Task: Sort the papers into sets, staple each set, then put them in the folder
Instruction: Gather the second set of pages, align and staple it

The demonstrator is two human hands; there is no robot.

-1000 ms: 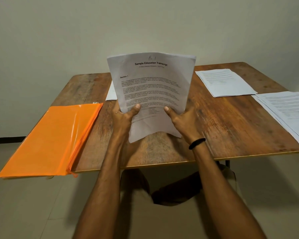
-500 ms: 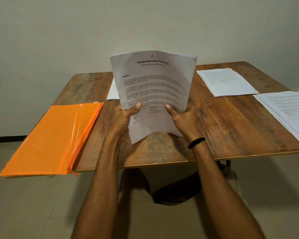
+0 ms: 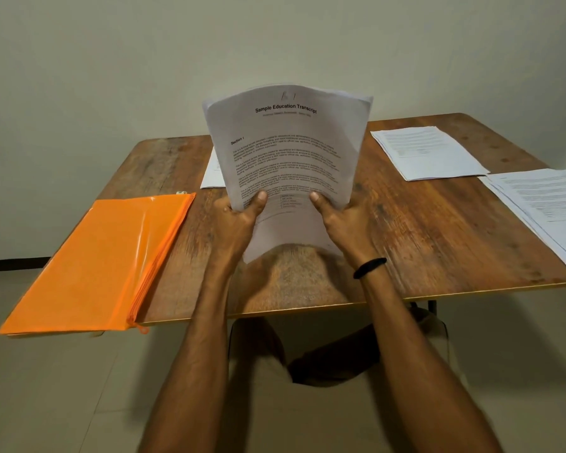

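A sheaf of white printed papers [image 3: 288,152], its top page headed "Sample Education Transcript", stands upright and bowed over the middle of the brown wooden desk [image 3: 422,230]; whether its lower edge touches the wood cannot be told. The left hand [image 3: 239,220] grips the sheaf low on its left side, thumb pressed on the front page and fingers wrapped behind. The right hand [image 3: 343,223] grips the lower right side the same way, and a black band [image 3: 370,267] circles that wrist. Behind the sheaf, a white sheet [image 3: 211,171] lies flat, mostly hidden. On the far right of the desk lies a flat stack of white printed pages [image 3: 428,152], and near it, at the right edge, a second, slightly fanned stack [image 3: 546,207]. A glossy orange plastic folder [image 3: 111,256] lies on the desk's left side, overhanging the front left corner. A plain pale wall [image 3: 111,76] stands behind.
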